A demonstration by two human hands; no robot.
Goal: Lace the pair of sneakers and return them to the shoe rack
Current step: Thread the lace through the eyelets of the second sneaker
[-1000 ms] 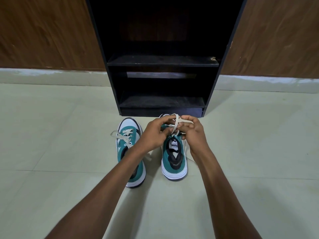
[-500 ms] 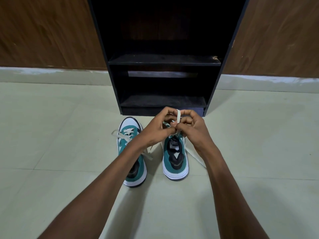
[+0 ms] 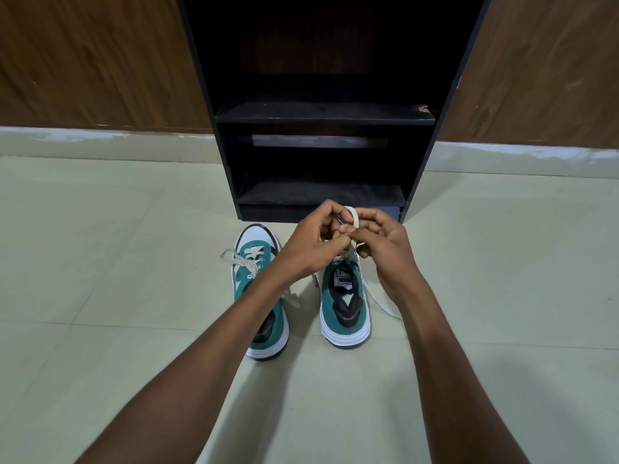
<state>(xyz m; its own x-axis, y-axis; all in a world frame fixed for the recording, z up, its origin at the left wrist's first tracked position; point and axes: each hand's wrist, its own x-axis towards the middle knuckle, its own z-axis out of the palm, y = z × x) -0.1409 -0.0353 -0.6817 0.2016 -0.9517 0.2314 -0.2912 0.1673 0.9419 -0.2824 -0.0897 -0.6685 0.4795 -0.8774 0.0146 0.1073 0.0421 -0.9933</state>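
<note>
We see two sneakers on the floor [image 3: 100, 262]: right sneaker [image 3: 345, 306] under both hands, left hand [image 3: 311, 246] and right hand [image 3: 385, 249] pinching its one lace [image 3: 352, 218]; left sneaker [image 3: 259, 296] beside, one rack [image 3: 321, 112] beyond.

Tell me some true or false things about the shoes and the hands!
1. Both hands pinch the lace of the right sneaker. True.
2. The left sneaker is already on the shoe rack. False: it stands on the floor before the rack.
3. The left hand holds the left sneaker. False: it holds the right sneaker's lace.
4. The right hand is over the right sneaker. True.
5. The sneakers are red. False: teal and white.
</note>
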